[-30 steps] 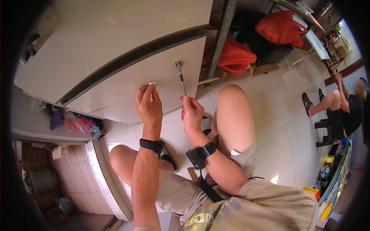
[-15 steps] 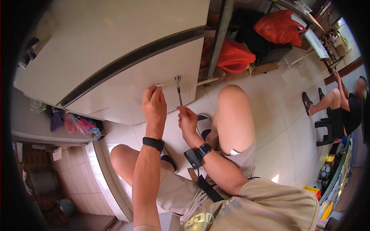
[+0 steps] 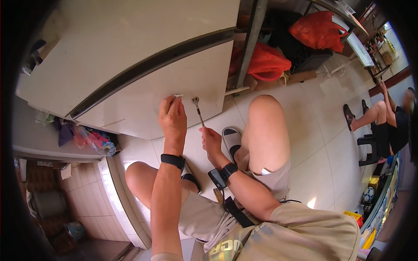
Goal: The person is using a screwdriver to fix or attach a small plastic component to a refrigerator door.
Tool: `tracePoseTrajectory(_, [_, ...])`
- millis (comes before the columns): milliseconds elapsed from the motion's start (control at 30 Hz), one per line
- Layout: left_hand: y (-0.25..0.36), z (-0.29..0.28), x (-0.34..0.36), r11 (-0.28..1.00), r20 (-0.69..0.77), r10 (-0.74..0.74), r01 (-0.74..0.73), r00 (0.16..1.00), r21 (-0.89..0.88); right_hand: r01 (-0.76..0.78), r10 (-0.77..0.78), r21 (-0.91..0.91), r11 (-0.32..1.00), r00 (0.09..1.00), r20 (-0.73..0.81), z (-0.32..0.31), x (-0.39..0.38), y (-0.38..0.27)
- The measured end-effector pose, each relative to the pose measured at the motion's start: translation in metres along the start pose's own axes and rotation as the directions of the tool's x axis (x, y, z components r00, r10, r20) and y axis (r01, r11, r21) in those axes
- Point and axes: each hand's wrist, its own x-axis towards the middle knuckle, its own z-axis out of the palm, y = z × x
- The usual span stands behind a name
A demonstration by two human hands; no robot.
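A pale appliance or cabinet door [image 3: 117, 52], with a dark handle strip, fills the upper left. My left hand [image 3: 173, 117] is raised in front of it, fingers pinched on a small whitish bit [image 3: 177, 96] that is mostly hidden by the fingertips. Just right and lower, my right hand [image 3: 211, 141] grips the shaft of a slim metal tool [image 3: 199, 113], whose small forked head points up in front of the door, near my left fingertips. Whether the head touches the door I cannot tell.
A metal rack [image 3: 250, 43] holds red plastic bags [image 3: 315, 32] and black items. Tiled floor [image 3: 313, 165] surrounds my bent knees. Another person [image 3: 392, 130] sits on a black stool at the right. Bagged clothing [image 3: 89, 141] lies left, beside a doorway step [image 3: 111, 187].
My right hand and the tool have moved downward and somewhat left. My left hand shifted rightward from a second ago, keeping its pinch.
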Motion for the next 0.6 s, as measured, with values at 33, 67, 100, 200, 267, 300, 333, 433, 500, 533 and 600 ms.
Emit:
tracePoseTrajectory(33, [0.0,0.001,-0.001,1.0,0.026,-0.007,0.007,1.0,0.001,-0.001,0.001,0.0,1.0,1.0,-0.012,-0.004,0.0,0.005])
tracePoseTrajectory(67, [-0.001,0.0,-0.001,1.0,0.028,-0.007,0.007,1.0,0.005,-0.008,0.008,-0.002,1.0,1.0,-0.023,-0.002,-0.005,0.005])
tracePoseTrajectory(100, [-0.001,-0.002,-0.001,1.0,0.017,-0.02,0.02,1.0,-0.005,0.041,-0.041,-0.03,0.999,0.999,-0.024,0.002,-0.006,0.003])
tracePoseTrajectory(200, [0.003,-0.012,0.008,1.0,-0.044,-0.013,0.012,0.999,-0.015,0.257,-0.255,-0.012,0.966,0.963,0.083,0.017,-0.002,-0.011])
tracePoseTrajectory(267, [0.004,-0.021,0.016,1.0,-0.097,0.015,-0.016,0.995,-0.011,0.275,-0.27,-0.038,0.961,0.957,0.103,0.018,-0.001,-0.011])
tracePoseTrajectory(300, [0.005,-0.022,0.02,1.0,-0.14,0.008,-0.007,0.99,0.007,0.269,-0.261,-0.11,0.957,0.962,0.086,0.012,0.006,-0.003])
tracePoseTrajectory(333, [0.006,-0.021,0.022,1.0,-0.183,0.002,0.002,0.983,0.025,0.26,-0.252,-0.181,0.948,0.965,0.068,0.006,0.011,0.005])
tracePoseTrajectory(433, [0.003,-0.015,0.015,1.0,-0.143,-0.011,0.014,0.99,0.021,0.191,-0.195,-0.24,0.952,0.981,0.008,-0.004,0.01,0.029])
tracePoseTrajectory(500, [-0.005,-0.014,0.006,0.999,-0.104,-0.029,0.032,0.994,0.029,0.167,-0.171,-0.232,0.958,0.985,0.001,0.004,0.002,0.028])
tracePoseTrajectory(533, [-0.009,-0.014,0.003,0.999,-0.067,-0.042,0.044,0.997,0.027,0.162,-0.165,-0.232,0.959,0.986,0.005,0.01,0.002,0.025])
tracePoseTrajectory(600, [-0.01,-0.012,-0.001,0.998,-0.027,-0.059,0.06,0.998,0.019,0.336,-0.327,-0.12,0.934,0.941,0.091,0.015,0.005,0.021])
